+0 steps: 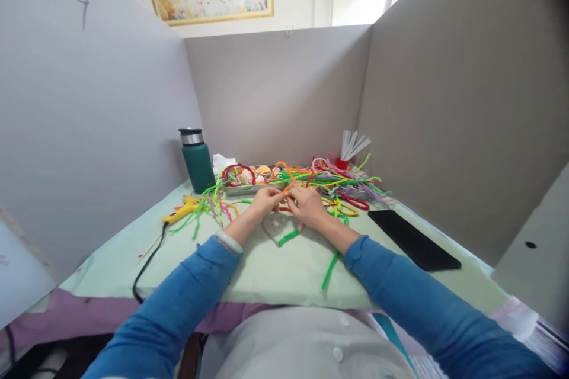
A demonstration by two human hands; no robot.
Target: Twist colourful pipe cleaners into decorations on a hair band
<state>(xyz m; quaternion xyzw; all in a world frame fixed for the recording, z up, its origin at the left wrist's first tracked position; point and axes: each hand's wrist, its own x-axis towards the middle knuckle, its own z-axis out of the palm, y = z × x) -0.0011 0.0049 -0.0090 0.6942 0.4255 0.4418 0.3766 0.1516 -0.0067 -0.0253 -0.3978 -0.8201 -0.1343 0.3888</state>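
Evidently the wrapping is only partial: a grey wire frame sits at the desk just below the hands, with green chenille coiled around one lower stretch and bare wire beside it. The left hand and right hand nearly meet, fingers narrowed and pinching an orange chenille stem. They hide part of the frame, so its covering there cannot be told. A yellow glue gun lies untouched.

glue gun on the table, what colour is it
Mostly yellow, with a dark cord; the head view shows it.
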